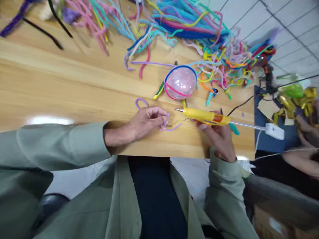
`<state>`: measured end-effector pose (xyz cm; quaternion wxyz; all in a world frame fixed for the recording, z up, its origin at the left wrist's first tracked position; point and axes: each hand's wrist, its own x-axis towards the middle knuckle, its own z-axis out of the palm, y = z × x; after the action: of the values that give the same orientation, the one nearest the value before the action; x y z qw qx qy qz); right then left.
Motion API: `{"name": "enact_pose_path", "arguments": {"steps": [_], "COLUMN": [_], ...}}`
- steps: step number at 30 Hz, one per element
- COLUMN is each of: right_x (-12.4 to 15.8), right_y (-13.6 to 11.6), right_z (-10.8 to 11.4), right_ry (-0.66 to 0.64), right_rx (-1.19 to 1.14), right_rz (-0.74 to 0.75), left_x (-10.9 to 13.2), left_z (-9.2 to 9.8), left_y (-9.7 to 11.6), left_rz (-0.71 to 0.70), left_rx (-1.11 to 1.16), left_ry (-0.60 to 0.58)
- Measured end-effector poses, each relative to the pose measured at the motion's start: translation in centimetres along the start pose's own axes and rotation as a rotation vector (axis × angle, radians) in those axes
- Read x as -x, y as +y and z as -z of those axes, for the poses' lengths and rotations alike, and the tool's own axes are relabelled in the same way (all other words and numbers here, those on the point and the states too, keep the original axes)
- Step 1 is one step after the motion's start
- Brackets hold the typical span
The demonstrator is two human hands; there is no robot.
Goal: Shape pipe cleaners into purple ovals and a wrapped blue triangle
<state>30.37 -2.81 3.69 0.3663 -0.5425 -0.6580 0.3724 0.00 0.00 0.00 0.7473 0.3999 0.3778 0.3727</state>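
Note:
Between the fingertips of my left hand point(151, 122) is a thin purple pipe cleaner point(141, 100), its looped end sticking out behind the hand and its other end trailing to the right. My right hand point(220, 136) is wrapped round a yellow hot glue gun point(204, 116). The metal nozzle points left toward my left hand, and a clear glue stick point(246, 125) juts from the back. Just beyond both hands sits a clear plastic dome point(181, 82) with a blue pipe cleaner along its top edge and a pink one across its lower part.
Bundles of coloured pipe cleaners point(184, 23) lie along the far side of the wooden table point(62, 79). A tangle of scraps point(224, 71) spreads at the right. A dark cord point(243, 103) runs near the glue gun. Another person's arm point(302, 162) shows at the right edge.

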Motion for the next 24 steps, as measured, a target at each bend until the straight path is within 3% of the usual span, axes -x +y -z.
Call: {"name": "enact_pose_path", "arguments": {"steps": [8,16,24], "right_x": [-1.2,-0.4,0.1], "right_y": [2.9,2.6,2.9], "right_z": [0.4,1.0,1.2], "right_ry": [-0.042,-0.07,-0.073], "right_rx": [-0.063,0.102,0.21], "right_rz": [0.065,0.161,0.167], "left_x": [0.2,0.3,0.3], "left_z": [-0.5,-0.4,-0.3], "left_y": [0.6,0.4,0.7], "left_rz": [0.025,0.032,0.032], "left_rx": [-0.032,-0.053,-0.086], "left_ry": [-0.005,-0.003,-0.027]}}
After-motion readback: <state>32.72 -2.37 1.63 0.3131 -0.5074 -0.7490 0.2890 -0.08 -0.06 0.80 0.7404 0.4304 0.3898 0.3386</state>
